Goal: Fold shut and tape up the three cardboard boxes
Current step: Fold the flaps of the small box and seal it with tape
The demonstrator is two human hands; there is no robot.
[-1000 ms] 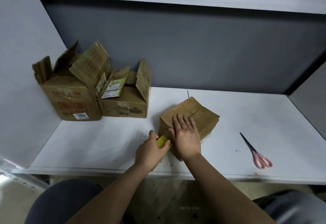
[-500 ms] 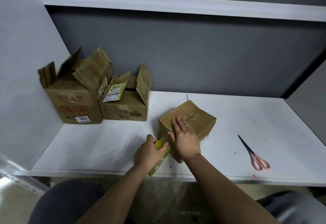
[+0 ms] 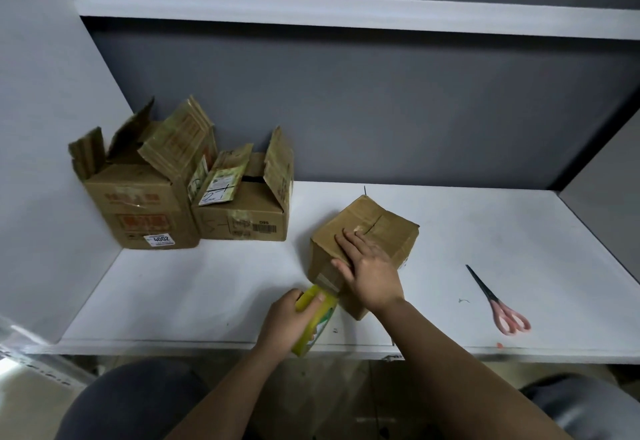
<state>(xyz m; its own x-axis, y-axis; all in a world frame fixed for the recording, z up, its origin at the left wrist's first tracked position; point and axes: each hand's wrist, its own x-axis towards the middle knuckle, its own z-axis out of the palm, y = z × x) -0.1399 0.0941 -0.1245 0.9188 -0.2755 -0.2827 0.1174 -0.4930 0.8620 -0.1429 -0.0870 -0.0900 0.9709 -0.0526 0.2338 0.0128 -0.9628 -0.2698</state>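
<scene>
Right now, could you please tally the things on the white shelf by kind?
Cardboard boxes: 3, the tall open box, the low open box, the closed box
Tape roll: 1
Scissors: 1
Total: 5

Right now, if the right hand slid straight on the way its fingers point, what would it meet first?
Nothing soon: the right hand lies flat on the closed box, fingers toward the back left. Past the box edge, probably the middle open box.

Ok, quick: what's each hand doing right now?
Left hand: fingers curled round the yellow tape roll.
Right hand: open, flat on the closed box, holding nothing.
</scene>
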